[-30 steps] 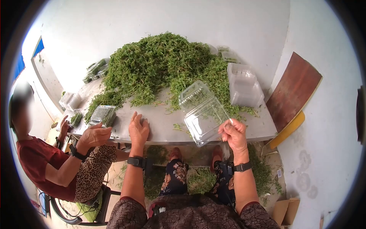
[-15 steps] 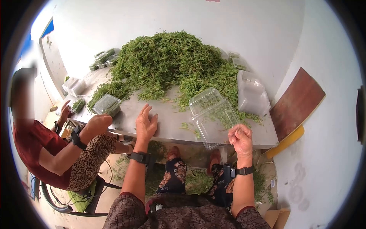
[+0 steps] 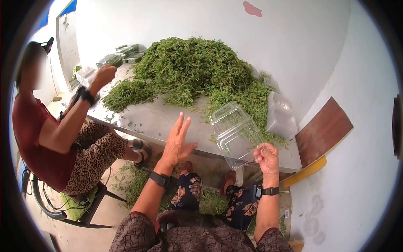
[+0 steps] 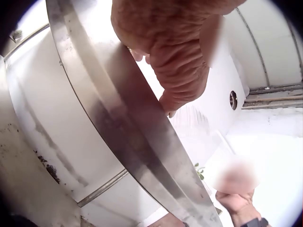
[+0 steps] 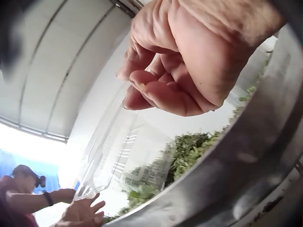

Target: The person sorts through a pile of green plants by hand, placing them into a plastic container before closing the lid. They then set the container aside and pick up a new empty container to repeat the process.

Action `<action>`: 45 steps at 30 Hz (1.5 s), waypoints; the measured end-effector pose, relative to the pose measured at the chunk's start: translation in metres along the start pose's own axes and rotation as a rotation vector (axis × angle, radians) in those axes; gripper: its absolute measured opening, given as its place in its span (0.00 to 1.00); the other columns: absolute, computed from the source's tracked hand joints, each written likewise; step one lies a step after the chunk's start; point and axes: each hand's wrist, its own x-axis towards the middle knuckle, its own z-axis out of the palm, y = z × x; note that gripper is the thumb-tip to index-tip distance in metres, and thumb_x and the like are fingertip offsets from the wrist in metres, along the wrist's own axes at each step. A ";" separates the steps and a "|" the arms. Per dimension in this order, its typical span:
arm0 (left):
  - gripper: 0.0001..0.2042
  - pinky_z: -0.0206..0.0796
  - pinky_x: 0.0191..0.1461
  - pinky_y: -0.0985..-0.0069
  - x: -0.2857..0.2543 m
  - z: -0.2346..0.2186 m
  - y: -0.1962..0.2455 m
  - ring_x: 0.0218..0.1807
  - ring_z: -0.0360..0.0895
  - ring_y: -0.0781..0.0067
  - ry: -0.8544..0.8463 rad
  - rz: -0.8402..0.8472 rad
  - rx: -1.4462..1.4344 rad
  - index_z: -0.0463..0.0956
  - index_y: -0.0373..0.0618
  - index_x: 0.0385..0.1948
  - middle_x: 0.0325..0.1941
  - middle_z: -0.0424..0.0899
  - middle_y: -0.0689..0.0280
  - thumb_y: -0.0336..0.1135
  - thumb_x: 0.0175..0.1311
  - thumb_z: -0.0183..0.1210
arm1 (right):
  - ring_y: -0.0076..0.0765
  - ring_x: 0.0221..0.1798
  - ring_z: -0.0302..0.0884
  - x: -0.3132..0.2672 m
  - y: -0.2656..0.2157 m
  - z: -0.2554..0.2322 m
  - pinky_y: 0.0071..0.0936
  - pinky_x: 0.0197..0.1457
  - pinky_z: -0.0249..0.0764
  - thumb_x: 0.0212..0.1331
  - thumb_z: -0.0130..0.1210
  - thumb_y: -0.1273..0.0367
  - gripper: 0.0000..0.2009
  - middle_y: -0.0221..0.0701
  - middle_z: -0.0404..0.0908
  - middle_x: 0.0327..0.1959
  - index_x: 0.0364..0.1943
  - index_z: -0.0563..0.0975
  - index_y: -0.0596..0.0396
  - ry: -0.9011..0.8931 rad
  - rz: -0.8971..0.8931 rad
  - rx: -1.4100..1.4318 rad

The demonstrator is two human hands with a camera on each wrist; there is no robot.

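An open, clear plastic clamshell box (image 3: 236, 136) hangs over the table's front edge, its lid tilted back. My right hand (image 3: 267, 158) pinches its near right corner between thumb and fingers; the right wrist view shows the curled fingertips (image 5: 142, 87) at the thin plastic edge. Left of the box, my left hand (image 3: 178, 145) is raised with fingers extended and thumb spread, holding nothing. Behind the box, a large heap of leafy green stems (image 3: 193, 71) covers much of the metal table (image 3: 155, 119).
Nested clear boxes (image 3: 281, 115) stand at the table's right end. Filled boxes (image 3: 121, 54) lie at the back left. Another person (image 3: 54, 130) sits at the left, one arm raised over the table. A brown board (image 3: 325, 132) leans against the right wall.
My left hand has moved right, toward the clamshell box still held in my right hand. The other person's hand has risen, and the filled box by the table's front left edge is gone from there.
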 end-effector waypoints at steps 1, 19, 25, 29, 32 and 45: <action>0.43 0.54 0.69 0.60 -0.004 0.001 0.004 0.70 0.55 0.45 0.013 0.040 0.001 0.55 0.45 0.66 0.73 0.50 0.49 0.27 0.42 0.66 | 0.24 0.20 0.74 -0.001 -0.003 0.008 0.19 0.24 0.70 0.54 0.62 0.69 0.10 0.40 0.81 0.27 0.33 0.79 0.64 -0.017 -0.006 0.010; 0.19 0.70 0.56 0.65 0.005 0.006 0.010 0.57 0.73 0.55 0.408 -0.293 -0.243 0.63 0.36 0.59 0.57 0.73 0.49 0.32 0.69 0.47 | 0.37 0.48 0.79 0.010 -0.011 0.120 0.32 0.50 0.75 0.64 0.52 0.59 0.20 0.41 0.79 0.49 0.50 0.75 0.61 -0.200 -0.208 -0.768; 0.24 0.75 0.40 0.73 0.011 0.017 -0.013 0.40 0.80 0.67 0.352 -0.576 -0.659 0.67 0.32 0.54 0.46 0.80 0.53 0.46 0.68 0.51 | 0.50 0.61 0.68 0.009 0.020 0.104 0.48 0.67 0.57 0.64 0.51 0.61 0.17 0.40 0.75 0.56 0.50 0.77 0.58 -0.374 -0.301 -1.338; 0.21 0.71 0.35 0.78 0.017 0.007 -0.010 0.33 0.78 0.76 0.182 -0.549 -0.480 0.74 0.30 0.39 0.33 0.81 0.59 0.46 0.66 0.54 | 0.48 0.63 0.66 0.008 0.030 0.079 0.49 0.69 0.53 0.63 0.51 0.63 0.16 0.40 0.75 0.57 0.48 0.77 0.58 -0.313 -0.209 -1.513; 0.23 0.68 0.32 0.79 0.022 0.001 -0.010 0.29 0.75 0.78 0.081 -0.553 -0.320 0.74 0.30 0.31 0.24 0.78 0.63 0.49 0.64 0.54 | 0.48 0.62 0.66 0.012 0.021 0.067 0.49 0.67 0.54 0.59 0.52 0.64 0.17 0.41 0.74 0.57 0.50 0.76 0.59 -0.141 -0.126 -1.750; 0.21 0.64 0.24 0.75 0.006 0.022 -0.017 0.18 0.72 0.74 0.317 -0.282 -0.129 0.73 0.35 0.13 0.13 0.74 0.64 0.43 0.64 0.57 | 0.47 0.59 0.68 0.032 0.030 0.107 0.40 0.63 0.62 0.53 0.57 0.73 0.20 0.40 0.70 0.61 0.53 0.74 0.58 -0.225 -0.367 -1.487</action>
